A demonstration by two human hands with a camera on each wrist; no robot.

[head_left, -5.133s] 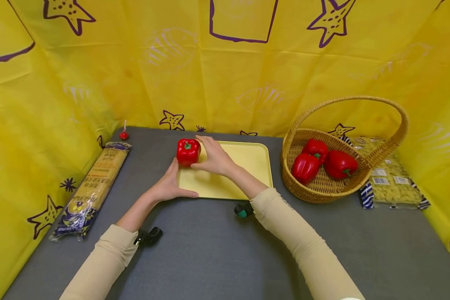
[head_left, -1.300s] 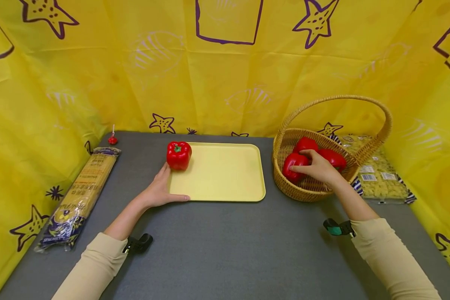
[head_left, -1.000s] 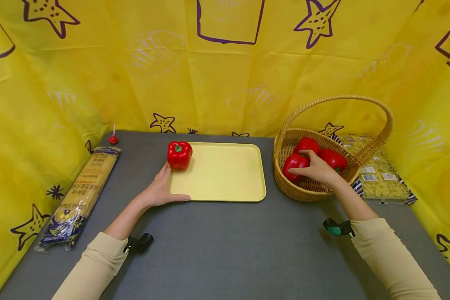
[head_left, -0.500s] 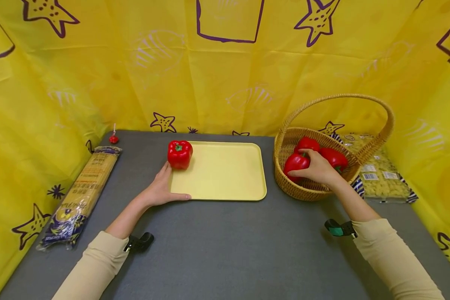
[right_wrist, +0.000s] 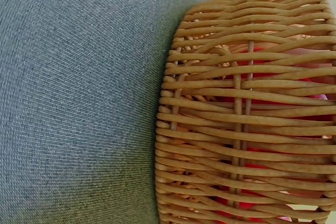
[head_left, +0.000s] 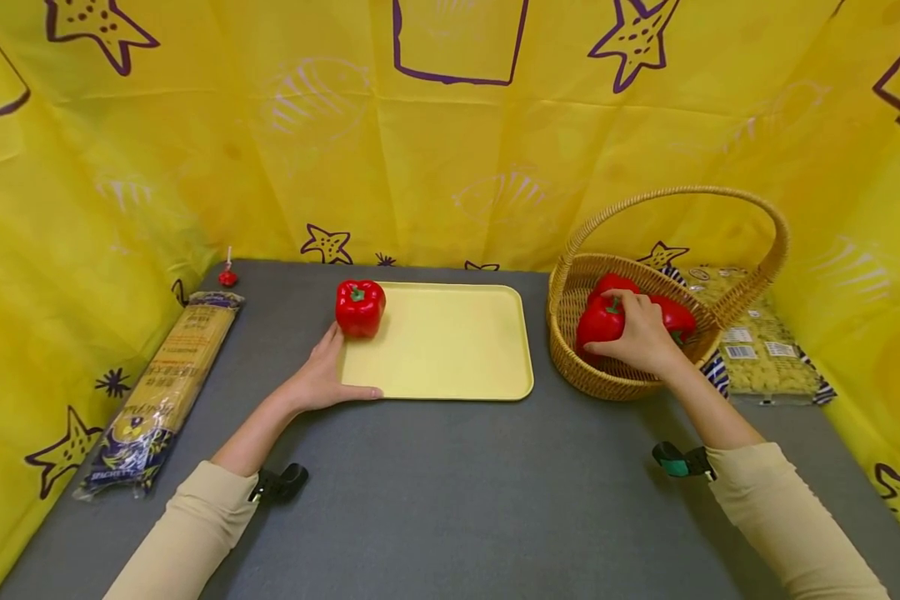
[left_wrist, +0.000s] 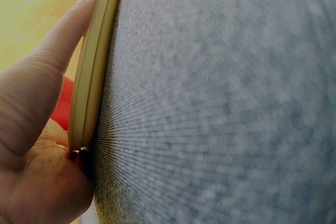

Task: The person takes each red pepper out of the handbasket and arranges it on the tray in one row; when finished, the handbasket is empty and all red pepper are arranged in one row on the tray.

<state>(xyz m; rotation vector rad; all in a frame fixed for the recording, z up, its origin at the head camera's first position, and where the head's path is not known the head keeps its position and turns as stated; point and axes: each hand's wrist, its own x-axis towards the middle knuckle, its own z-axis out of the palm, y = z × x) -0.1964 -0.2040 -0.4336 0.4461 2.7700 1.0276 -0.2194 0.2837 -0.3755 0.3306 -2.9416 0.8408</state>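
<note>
In the head view my left hand (head_left: 318, 379) rests at the near-left corner of a pale yellow tray (head_left: 450, 342), thumb stretched along its front edge. The left wrist view shows that straight thumb (left_wrist: 65, 30) against the tray's rim (left_wrist: 89, 82). One red bell pepper (head_left: 360, 308) stands in the tray's left part, just beyond my fingertips. On the right, my right hand (head_left: 641, 333) grips another red bell pepper (head_left: 597, 325) inside the wicker basket (head_left: 607, 383). Two more peppers, one at the back (head_left: 615, 283) and one at the right (head_left: 675, 317), lie partly hidden by that hand.
The basket's tall handle (head_left: 682, 192) arches above the right hand. A pasta bag (head_left: 768, 350) lies right of the basket, a spaghetti pack (head_left: 168, 383) on the left. A small red object (head_left: 227, 277) sits at the back left. Yellow cloth (head_left: 450, 167) encloses the grey table (head_left: 450, 500).
My right hand left the pepper on the tray and went into the basket. Over the last half second the gripped pepper has tipped more upright and shifted slightly right. My left hand stays at the tray.
</note>
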